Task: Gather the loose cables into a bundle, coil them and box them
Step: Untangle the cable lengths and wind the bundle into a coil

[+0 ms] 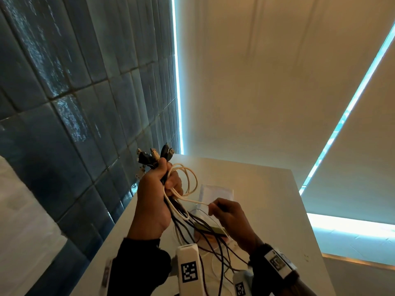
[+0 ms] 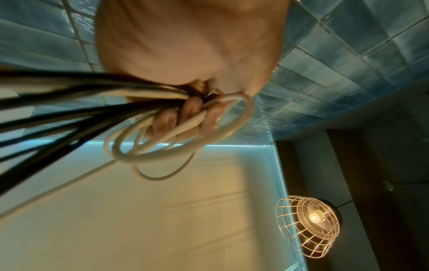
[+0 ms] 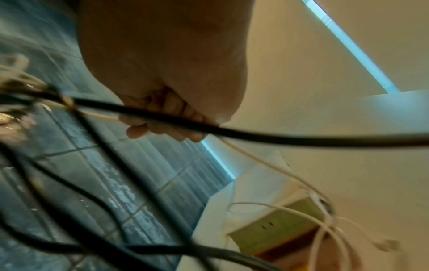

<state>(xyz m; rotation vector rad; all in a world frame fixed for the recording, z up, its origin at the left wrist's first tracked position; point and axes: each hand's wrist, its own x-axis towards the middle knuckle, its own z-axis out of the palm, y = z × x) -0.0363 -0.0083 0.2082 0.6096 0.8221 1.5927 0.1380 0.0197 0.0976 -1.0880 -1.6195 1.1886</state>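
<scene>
My left hand (image 1: pixel 157 189) is raised above the table and grips a bundle of black and white cables (image 1: pixel 168 201), whose plugs (image 1: pixel 154 155) stick up above the fist. In the left wrist view the fingers (image 2: pixel 188 113) curl round the strands. White cable loops (image 1: pixel 189 181) (image 2: pixel 181 146) hang off that hand. My right hand (image 1: pixel 217 207) pinches the white cable's free length (image 1: pixel 198 202) a little right of the bundle; its fingers (image 3: pixel 162 122) show in the right wrist view. Black cable tails (image 1: pixel 215 246) dangle down to the table.
A clear plastic box (image 1: pixel 205 213) with an olive label (image 1: pixel 210 228) (image 3: pixel 278 223) stands on the white table (image 1: pixel 267 210) under the hands. Behind it lies a white packet (image 1: pixel 217 192). A blue tiled wall (image 1: pixel 74 103) runs along the left. A wire-cage lamp (image 2: pixel 311 225) hangs overhead.
</scene>
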